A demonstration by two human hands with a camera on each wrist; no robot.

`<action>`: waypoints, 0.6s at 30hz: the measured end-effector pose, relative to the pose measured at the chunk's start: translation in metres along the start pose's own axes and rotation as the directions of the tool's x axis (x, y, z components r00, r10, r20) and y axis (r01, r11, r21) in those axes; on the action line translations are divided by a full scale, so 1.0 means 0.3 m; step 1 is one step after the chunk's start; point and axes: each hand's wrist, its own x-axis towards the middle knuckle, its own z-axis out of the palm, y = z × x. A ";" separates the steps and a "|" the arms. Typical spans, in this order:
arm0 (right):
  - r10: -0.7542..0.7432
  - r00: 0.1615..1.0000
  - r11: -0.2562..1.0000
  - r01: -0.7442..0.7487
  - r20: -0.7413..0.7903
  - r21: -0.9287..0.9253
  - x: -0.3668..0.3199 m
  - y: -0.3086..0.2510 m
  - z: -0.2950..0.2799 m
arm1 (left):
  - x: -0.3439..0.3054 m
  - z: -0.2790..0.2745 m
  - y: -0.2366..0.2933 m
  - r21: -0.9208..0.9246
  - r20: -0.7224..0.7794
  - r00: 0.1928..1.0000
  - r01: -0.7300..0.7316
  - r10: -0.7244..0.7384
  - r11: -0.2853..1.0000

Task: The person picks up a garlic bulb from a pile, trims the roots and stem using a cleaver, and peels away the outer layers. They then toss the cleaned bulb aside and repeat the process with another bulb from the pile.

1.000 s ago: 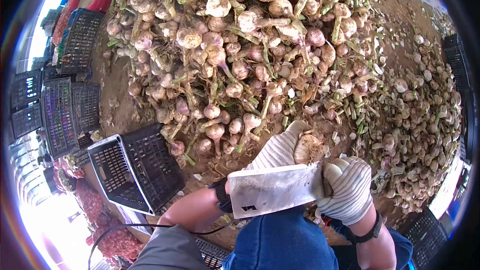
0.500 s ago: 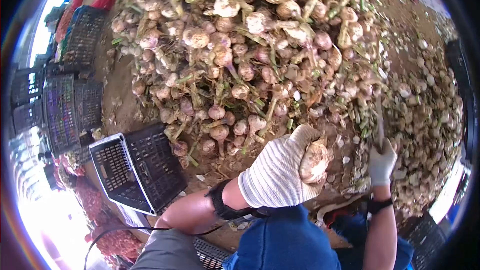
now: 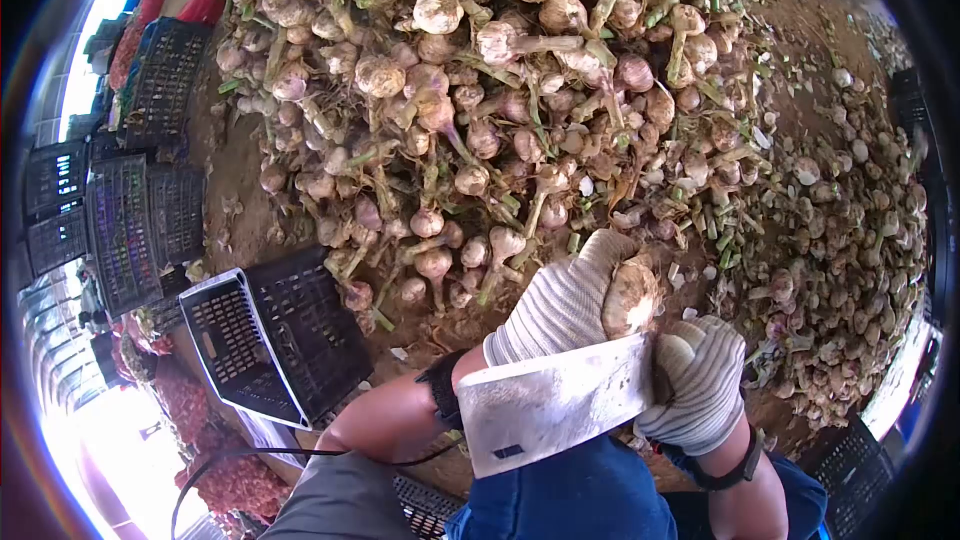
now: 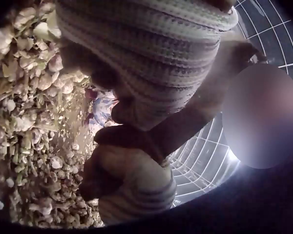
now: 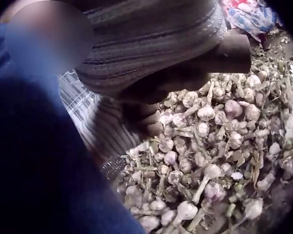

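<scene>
My left hand [image 3: 550, 315], in a striped knitted glove, holds a garlic bulb [image 3: 628, 298] with its pale, root-fringed side turned to the right. A wide cleaver [image 3: 555, 402] crosses in front of me, its upper edge right below the bulb and overlapping the left wrist in the head view. Its handle is gripped by my right hand [image 3: 697, 380], gloved the same way, with the fingers curled round it. The handle's end [image 5: 237, 53] sticks out of the glove [image 5: 151, 44] in the right wrist view. In the left wrist view, the left glove [image 4: 156, 58] hides the bulb.
A large heap of garlic with stalks [image 3: 450, 120] lies ahead. Trimmed bulbs and stalk pieces [image 3: 830, 270] are piled at the right. A black crate [image 3: 300, 330] lies tipped at the left, with stacked crates [image 3: 125, 230] behind it. Red mesh sacks [image 3: 225, 485] sit lower left.
The right hand swung out to the right with the cleaver, then came back beside the left hand, blade below the bulb. The left hand keeps hold of the bulb, now turned differently.
</scene>
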 end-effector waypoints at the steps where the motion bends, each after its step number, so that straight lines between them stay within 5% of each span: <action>1: 0.017 1.000 1.000 -0.017 0.024 -0.011 -0.002 0.001 -0.003 | 0.001 0.008 0.007 0.044 -0.006 1.000 0.010 -0.010 0.999; 6: 0.057 0.998 0.990 -0.057 -0.002 -0.125 -0.033 -0.015 -0.009 | 0.007 0.019 0.059 0.145 0.044 0.999 -0.033 0.027 0.989; 11: 0.303 0.926 0.952 -0.286 0.223 -0.108 -0.014 -0.006 -0.053 | 0.007 0.026 0.053 -0.404 0.091 0.978 0.209 -0.188 0.891; 15: 0.114 0.990 0.992 -0.118 0.084 0.049 -0.020 0.012 -0.020 | -0.001 0.029 0.068 -0.503 0.087 0.976 0.215 -0.198 0.837; 16: 0.175 0.968 0.982 -0.184 0.182 0.034 -0.013 0.002 -0.034 | 0.000 0.035 0.073 -0.521 0.076 0.974 0.221 -0.214 0.824; 18: 0.103 0.990 0.994 -0.098 0.098 -0.054 -0.012 0.001 -0.028 | -0.002 0.048 0.088 -0.554 0.036 0.964 0.237 -0.262 0.798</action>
